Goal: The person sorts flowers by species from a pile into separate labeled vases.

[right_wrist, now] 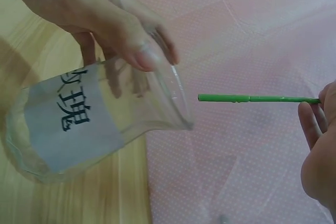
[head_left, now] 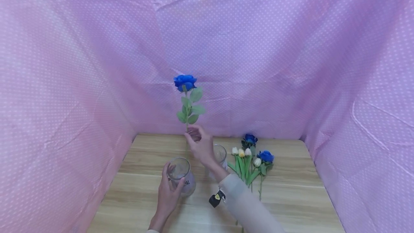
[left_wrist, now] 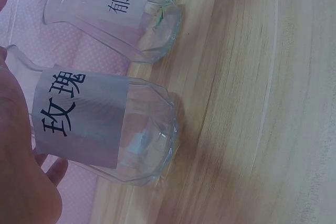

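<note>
My left hand grips a clear glass vase around its neck, fingers and thumb on opposite sides. A paper label with black characters covers the vase's front. Above and behind its mouth, my right hand pinches the stem of an artificial blue rose, bloom upward, green leaves below the bloom. In the right wrist view the bare lower end of the green stem points at the vase's rim, a short gap apart. The vase looks tilted in that view.
A second labelled glass vase stands to the right, partly hidden behind my right forearm. Farther right lie several white and yellow tulips and two more blue roses on the wooden table. Pink dotted cloth encloses the back and sides.
</note>
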The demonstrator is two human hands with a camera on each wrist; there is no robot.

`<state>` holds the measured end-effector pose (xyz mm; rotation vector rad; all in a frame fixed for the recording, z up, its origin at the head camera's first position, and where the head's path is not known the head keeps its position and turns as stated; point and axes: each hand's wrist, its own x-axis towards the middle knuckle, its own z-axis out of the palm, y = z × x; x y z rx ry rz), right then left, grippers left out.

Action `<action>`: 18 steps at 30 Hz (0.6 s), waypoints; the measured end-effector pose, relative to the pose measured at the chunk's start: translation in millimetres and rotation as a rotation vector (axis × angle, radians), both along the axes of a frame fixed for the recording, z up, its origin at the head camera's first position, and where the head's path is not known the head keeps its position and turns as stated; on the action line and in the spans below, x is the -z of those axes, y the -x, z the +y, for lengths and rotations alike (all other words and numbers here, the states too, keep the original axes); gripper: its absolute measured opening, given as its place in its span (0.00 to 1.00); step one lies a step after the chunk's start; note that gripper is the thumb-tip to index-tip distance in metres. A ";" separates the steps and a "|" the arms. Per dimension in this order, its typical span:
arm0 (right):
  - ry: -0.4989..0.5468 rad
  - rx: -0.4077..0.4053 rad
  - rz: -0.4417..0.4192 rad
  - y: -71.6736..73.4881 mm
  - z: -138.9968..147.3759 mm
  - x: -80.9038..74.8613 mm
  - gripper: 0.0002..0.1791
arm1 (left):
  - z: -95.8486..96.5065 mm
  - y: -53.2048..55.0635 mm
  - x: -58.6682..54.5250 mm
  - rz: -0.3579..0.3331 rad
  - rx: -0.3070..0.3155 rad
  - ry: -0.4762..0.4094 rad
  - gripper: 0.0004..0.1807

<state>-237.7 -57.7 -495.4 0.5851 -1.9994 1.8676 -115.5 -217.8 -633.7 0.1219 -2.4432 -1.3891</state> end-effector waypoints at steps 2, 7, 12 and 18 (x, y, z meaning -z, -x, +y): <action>-0.011 -0.001 -0.014 -1.4 -1.4 4.0 0.17 | 0.2 -0.4 0.0 -0.002 0.000 0.002 0.50; -0.042 -0.010 -0.042 -6.4 -5.0 12.7 0.17 | 0.7 -1.1 -0.2 -0.006 -0.002 0.003 0.50; -0.098 0.001 -0.070 -11.9 -8.0 20.2 0.16 | 0.9 -1.1 -0.2 -0.009 -0.006 0.008 0.49; -0.109 -0.010 -0.098 -16.7 -10.3 30.6 0.16 | 1.1 -2.0 -2.1 -0.015 -0.006 0.012 0.49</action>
